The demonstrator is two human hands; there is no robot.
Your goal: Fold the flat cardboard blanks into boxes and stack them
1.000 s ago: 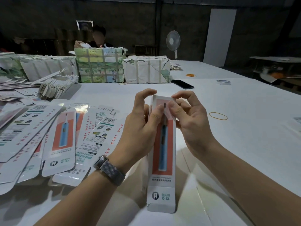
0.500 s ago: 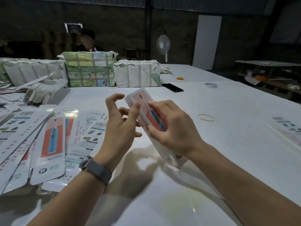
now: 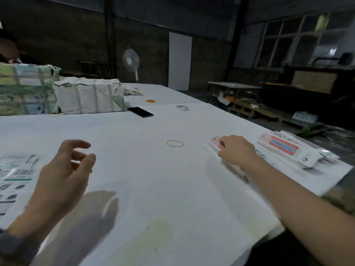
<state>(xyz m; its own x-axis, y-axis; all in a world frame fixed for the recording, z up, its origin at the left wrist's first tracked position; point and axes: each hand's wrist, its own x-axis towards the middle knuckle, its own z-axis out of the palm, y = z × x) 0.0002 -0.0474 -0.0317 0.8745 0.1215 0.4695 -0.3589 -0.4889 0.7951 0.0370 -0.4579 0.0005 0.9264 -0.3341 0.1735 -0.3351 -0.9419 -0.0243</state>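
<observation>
My right hand reaches out to the right and grips a folded white box with a pink-red front, which lies low on the white table. Just right of it rests a stack of folded boxes near the table's right edge. My left hand hovers above the table at the left, fingers loosely curled and holding nothing. Flat printed blanks lie at the far left edge of view.
A yellow rubber band lies between my hands. Farther back are a black phone, a tape roll, an orange band and wrapped bundles. A fan stands behind; another person sits at far left.
My right hand carried the folded box from the middle out to the right and down beside the stack. My left hand let go of it. My view swung right.
</observation>
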